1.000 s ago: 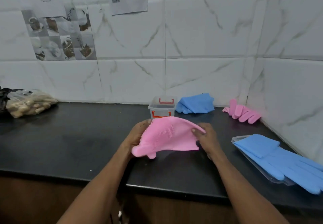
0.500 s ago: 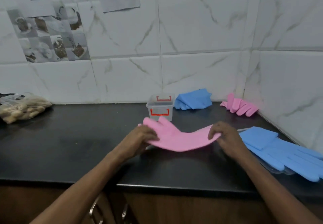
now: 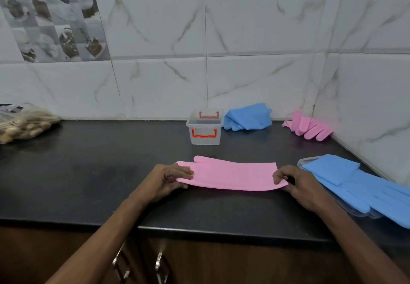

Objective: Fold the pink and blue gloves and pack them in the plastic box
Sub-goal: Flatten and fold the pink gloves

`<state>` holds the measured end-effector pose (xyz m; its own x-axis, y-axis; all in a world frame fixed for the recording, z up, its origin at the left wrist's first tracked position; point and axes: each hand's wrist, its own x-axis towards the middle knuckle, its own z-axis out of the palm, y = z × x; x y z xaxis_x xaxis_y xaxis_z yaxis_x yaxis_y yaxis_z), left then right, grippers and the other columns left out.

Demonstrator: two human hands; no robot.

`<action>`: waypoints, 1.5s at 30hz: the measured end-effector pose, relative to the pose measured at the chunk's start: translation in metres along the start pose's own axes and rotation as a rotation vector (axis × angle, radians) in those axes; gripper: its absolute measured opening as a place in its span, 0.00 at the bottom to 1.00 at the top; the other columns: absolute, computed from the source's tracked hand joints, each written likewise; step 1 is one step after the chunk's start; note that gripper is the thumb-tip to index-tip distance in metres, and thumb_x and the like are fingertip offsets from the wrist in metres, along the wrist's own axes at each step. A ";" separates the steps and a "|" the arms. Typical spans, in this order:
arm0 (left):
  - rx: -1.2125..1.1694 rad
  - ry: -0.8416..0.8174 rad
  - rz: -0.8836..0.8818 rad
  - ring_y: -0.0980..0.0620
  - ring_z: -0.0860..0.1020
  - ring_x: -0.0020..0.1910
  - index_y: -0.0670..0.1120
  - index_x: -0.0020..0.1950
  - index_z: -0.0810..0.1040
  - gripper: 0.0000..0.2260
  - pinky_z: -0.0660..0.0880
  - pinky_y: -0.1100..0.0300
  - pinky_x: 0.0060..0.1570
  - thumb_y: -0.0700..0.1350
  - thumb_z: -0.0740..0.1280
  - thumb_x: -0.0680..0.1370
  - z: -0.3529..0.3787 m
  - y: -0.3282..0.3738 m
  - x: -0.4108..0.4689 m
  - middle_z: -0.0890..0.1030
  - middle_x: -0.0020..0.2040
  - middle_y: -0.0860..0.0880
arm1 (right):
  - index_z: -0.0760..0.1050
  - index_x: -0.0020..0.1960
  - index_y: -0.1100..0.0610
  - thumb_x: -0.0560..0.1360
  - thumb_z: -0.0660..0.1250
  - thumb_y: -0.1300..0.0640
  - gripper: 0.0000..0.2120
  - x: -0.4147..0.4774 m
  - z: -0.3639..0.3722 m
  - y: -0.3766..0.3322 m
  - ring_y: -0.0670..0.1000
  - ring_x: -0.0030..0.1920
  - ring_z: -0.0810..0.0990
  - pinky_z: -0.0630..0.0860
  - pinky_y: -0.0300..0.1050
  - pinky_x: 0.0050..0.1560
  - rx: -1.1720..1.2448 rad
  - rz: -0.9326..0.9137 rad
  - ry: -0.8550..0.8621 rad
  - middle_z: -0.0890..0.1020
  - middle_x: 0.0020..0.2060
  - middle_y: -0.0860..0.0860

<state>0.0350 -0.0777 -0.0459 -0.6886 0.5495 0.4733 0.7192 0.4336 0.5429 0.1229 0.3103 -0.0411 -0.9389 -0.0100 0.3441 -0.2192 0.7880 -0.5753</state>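
A pink glove [image 3: 230,175] lies stretched flat across the black counter [image 3: 111,161], fingers pointing left. My left hand [image 3: 166,180] pinches its finger end and my right hand [image 3: 295,184] pinches its cuff end. Behind it stands a small clear plastic box [image 3: 205,131] with orange handles, open at the top. A folded blue glove [image 3: 248,117] lies right of the box by the wall. Another pink glove [image 3: 309,126] rests in the back right corner. A blue glove [image 3: 366,186] lies on a clear lid [image 3: 300,163] at the right.
A plastic bag of round brownish items [image 3: 24,124] sits at the far left by the wall. Tiled walls close the back and right sides. Cabinet doors with metal handles [image 3: 159,263] are below the counter's front edge.
The pink glove, held bunched up above the counter a second ago, has been pulled out lengthwise and laid down flat; my hands moved apart to its two ends.
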 end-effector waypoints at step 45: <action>0.524 -0.335 -0.284 0.49 0.50 0.79 0.53 0.79 0.55 0.25 0.44 0.45 0.77 0.58 0.48 0.83 0.058 0.036 0.044 0.52 0.81 0.49 | 0.54 0.78 0.48 0.79 0.51 0.37 0.30 0.041 0.050 -0.041 0.52 0.78 0.50 0.47 0.58 0.75 -0.376 0.014 -0.288 0.52 0.79 0.52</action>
<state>0.0354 0.0033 -0.0455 -0.8519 0.5182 0.0761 0.5233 0.8356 0.1672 0.0798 0.2467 -0.0405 -0.9881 -0.1259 0.0882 -0.1444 0.9570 -0.2517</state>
